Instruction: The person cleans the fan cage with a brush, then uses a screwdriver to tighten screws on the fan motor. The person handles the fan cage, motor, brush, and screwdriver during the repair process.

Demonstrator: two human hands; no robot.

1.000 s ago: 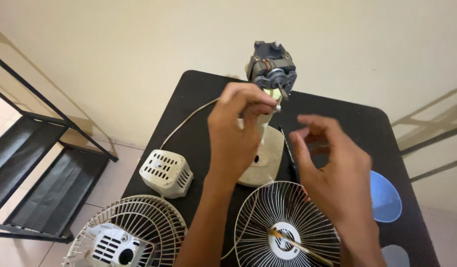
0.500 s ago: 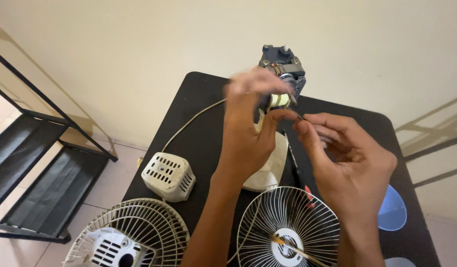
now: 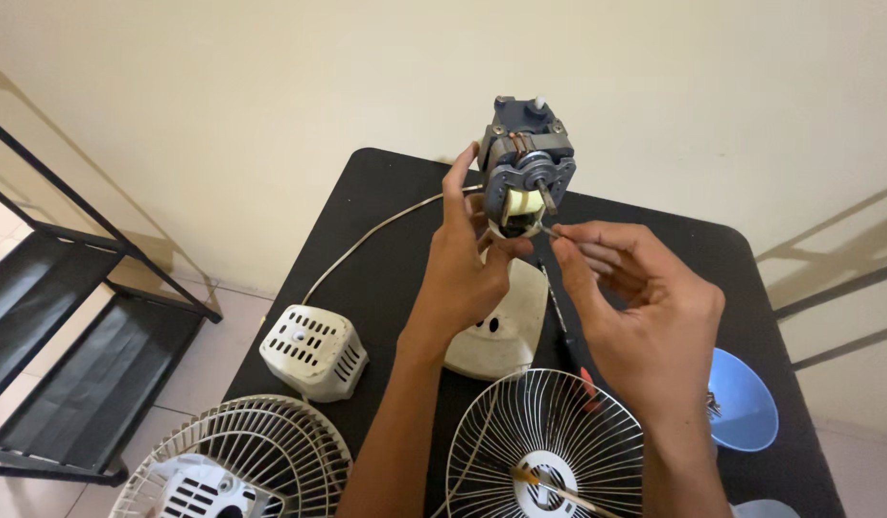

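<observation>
A grey fan motor (image 3: 525, 165) with copper coil and a short shaft stands upright on a cream fan base (image 3: 498, 328) on the black table (image 3: 376, 245). My left hand (image 3: 463, 259) grips the stand just below the motor, fingers curled around it. My right hand (image 3: 635, 307) pinches a thin wire or small part (image 3: 549, 230) at the motor's lower right side, thumb and forefinger together.
A white vented motor cover (image 3: 314, 350) lies at the left of the table. Two wire fan guards (image 3: 549, 446) (image 3: 237, 470) sit at the near edge. A blue fan blade (image 3: 746, 403) is at the right. A white cord (image 3: 367, 240) trails left. A black metal rack (image 3: 70, 317) stands on the floor.
Both hands moved up toward the motor. The right hand, open and apart a second ago, has closed its fingertips at the motor's lower side. The view shifted slightly down.
</observation>
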